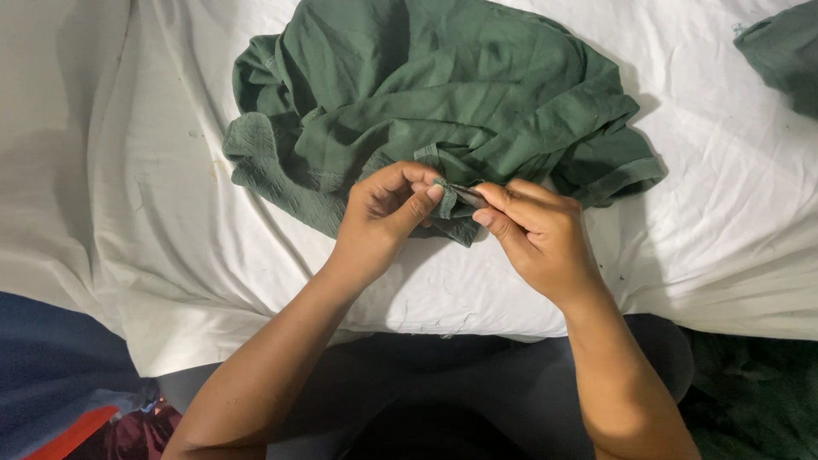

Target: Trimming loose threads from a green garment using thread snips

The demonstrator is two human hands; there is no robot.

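Note:
A crumpled dark green garment (426, 94) lies on a white sheet (153, 213). My left hand (383, 213) pinches a small fold of the green fabric at the garment's near edge, between thumb and fingers. My right hand (537, 234) is closed right next to it, gripping a small thin dark tool (467, 196) whose tip meets the same fold. The tool is mostly hidden by my fingers, so its kind is unclear. Both hands touch at the fold, just above the sheet.
Another piece of green cloth (788, 51) lies at the top right corner. Blue fabric with an orange strip (60, 400) sits at the bottom left. Dark green cloth (758, 400) fills the bottom right. My dark-clothed lap (452, 392) is below the sheet's edge.

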